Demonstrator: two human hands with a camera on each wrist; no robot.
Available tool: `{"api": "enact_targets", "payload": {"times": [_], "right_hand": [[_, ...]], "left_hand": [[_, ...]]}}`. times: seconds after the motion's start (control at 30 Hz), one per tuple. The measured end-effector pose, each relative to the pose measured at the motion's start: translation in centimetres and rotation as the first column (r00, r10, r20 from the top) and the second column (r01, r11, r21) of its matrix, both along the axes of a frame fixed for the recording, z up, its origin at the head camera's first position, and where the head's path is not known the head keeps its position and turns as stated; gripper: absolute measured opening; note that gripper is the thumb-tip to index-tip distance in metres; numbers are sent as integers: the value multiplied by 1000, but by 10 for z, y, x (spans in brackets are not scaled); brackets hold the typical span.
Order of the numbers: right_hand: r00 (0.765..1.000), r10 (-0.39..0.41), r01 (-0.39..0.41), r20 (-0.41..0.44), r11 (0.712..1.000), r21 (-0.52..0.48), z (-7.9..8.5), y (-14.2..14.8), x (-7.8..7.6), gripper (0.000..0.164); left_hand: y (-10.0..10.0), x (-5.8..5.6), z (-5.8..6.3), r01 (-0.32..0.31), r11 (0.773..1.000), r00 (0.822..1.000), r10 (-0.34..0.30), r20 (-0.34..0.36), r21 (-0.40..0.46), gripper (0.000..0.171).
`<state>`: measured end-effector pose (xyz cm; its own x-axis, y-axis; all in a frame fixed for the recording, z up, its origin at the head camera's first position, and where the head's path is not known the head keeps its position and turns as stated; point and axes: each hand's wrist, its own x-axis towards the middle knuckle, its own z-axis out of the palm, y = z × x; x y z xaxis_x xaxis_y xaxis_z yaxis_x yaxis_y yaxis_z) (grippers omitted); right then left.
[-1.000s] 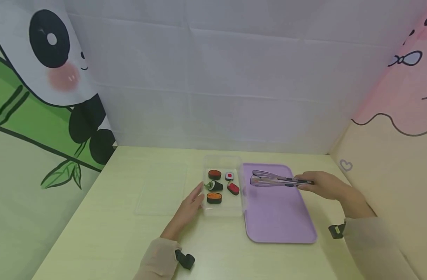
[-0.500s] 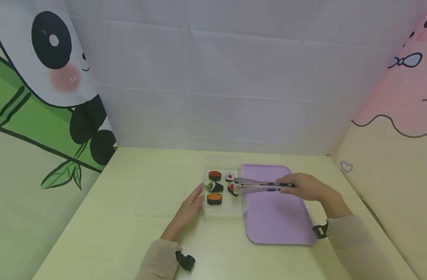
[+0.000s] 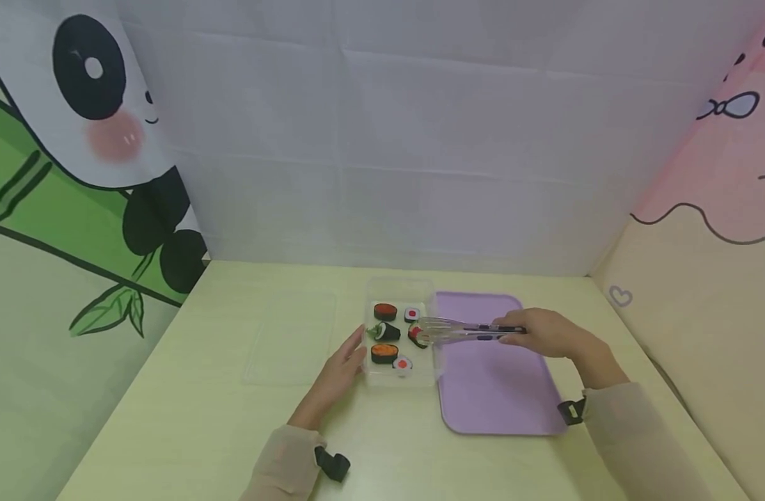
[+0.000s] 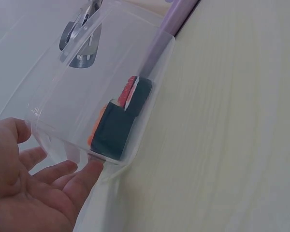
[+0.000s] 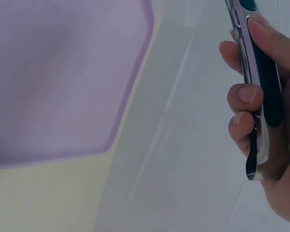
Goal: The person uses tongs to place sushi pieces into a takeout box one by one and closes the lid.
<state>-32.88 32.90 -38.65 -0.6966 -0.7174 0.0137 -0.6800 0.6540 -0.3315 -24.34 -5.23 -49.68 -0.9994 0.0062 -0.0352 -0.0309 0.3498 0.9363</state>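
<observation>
A clear plastic container [image 3: 397, 379] holds several sushi pieces, among them an orange-topped one [image 3: 384, 353], a green-tufted roll [image 3: 387, 332] and a small white roll with a red centre [image 3: 402, 363]. My left hand [image 3: 340, 369] touches the container's left wall with its fingertips, fingers extended; the left wrist view shows the hand [image 4: 43, 188] against the wall. My right hand [image 3: 548, 334] grips metal tongs [image 3: 463, 332] by their dark handles, as the right wrist view also shows. The tongs' tips reach over the container's right side, overlapping a red-topped piece [image 3: 415, 337].
A purple tray [image 3: 501, 396] lies flat just right of the container, under the tongs and right hand. Left of the container, a clear flat lid [image 3: 288, 341] rests on the pale table [image 3: 188, 417]. A pale cloth wall [image 3: 388, 209] stands behind.
My right hand has brought the tongs left from over the tray to the container. The small white roll now lies at the container's front, by the orange-topped piece. My left hand stays put.
</observation>
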Motion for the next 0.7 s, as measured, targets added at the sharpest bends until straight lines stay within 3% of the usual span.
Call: {"api": "enact_targets", "payload": {"times": [0.27,0.4,0.7], "right_hand": [[991,-131,131,6,991,1,3,19,5,37],[981,-193,193,8,981,-14,3,29,8,47],[960,-281,281,15,955,-94,-17,49,6,50]], "left_hand": [[-2,-4,-5,40,999,999,-39,-18,35,52],[-3,-4,-4,34,999,999,-34,-21,29,52],[-1,-5,-3,28,999,1000,-28,0,38,52]]}}
